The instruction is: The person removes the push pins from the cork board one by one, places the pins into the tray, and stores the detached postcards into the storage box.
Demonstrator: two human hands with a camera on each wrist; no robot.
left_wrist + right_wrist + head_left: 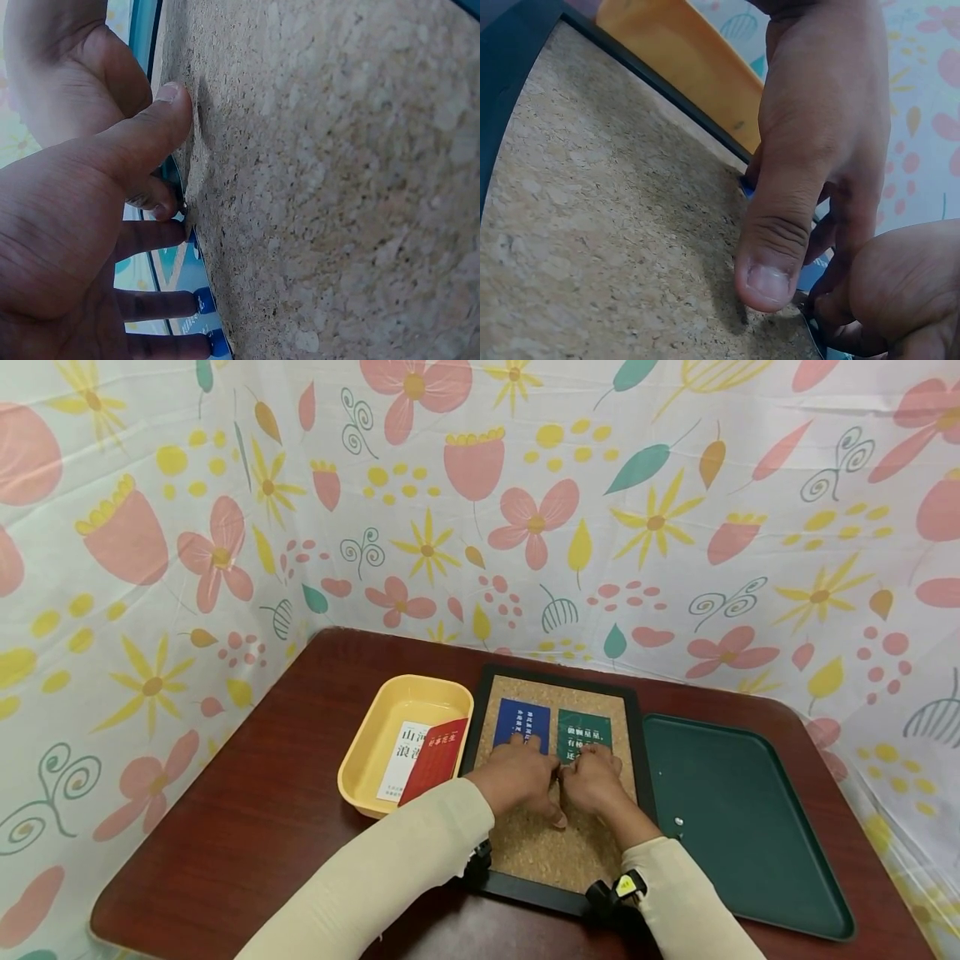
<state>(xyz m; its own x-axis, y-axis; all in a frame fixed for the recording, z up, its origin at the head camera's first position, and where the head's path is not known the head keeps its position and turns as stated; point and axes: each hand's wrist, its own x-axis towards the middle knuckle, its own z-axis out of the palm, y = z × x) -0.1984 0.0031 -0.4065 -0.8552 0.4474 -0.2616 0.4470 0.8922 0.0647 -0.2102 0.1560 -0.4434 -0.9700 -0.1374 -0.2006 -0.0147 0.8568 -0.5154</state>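
Observation:
On the black-framed corkboard (525, 852), a blue card (517, 714) lies left of a green card (592, 724), both with white characters. My left hand (521, 777) rests with extended fingers on the blue card's lower part; its thumb is spread over bare cork. My right hand (596, 781) is at the green card's lower left corner, its fingers curled. A small silver thumbtack (184, 211) shows at its fingertips in the left wrist view, close to the left index fingertip. The fingers partly hide the tack and both cards' lower edges.
A yellow tray (358, 758) left of the board holds a white card (396, 768) and a red card (435, 760). To the right is a dark green tray (750, 843) with small silver tacks (678, 821) near its left edge. A flowered curtain (480, 527) surrounds the brown table (262, 827).

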